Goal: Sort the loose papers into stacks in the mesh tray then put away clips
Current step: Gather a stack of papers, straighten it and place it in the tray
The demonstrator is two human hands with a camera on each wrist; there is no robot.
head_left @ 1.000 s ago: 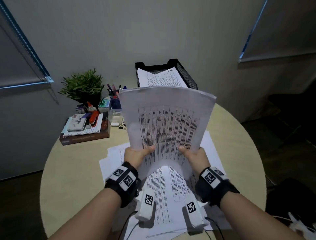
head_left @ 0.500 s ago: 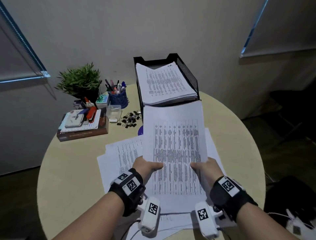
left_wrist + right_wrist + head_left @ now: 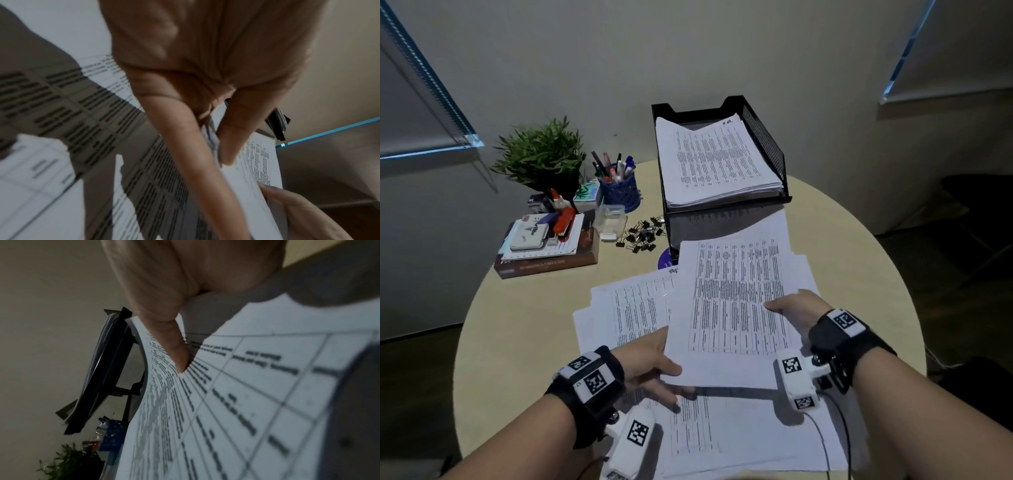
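Note:
I hold a stack of printed papers (image 3: 732, 308) low over the table, its far edge close to the front of the black mesh tray (image 3: 763, 144). My right hand (image 3: 787, 306) grips its right edge, thumb (image 3: 172, 344) on top and the other fingers hidden beneath. My left hand (image 3: 661, 370) pinches the near left corner, thumb (image 3: 232, 129) above and straight fingers under. The tray's top level carries a thick paper pile (image 3: 715, 164). More loose sheets (image 3: 633, 308) lie spread under the held stack. Several black binder clips (image 3: 642, 234) lie left of the tray, beside a clear plastic box (image 3: 610, 221).
At the back left of the round table (image 3: 517, 342) are a potted plant (image 3: 541, 157), a blue pen cup (image 3: 619, 192) and a book (image 3: 548, 263) piled with small items. Wrist camera cables (image 3: 825, 445) trail over the near sheets. The wall stands just behind the tray.
The stack stood upright in both hands one second ago. It has since been laid flat and lowered, and now sits further right. My left hand slid to its near left corner.

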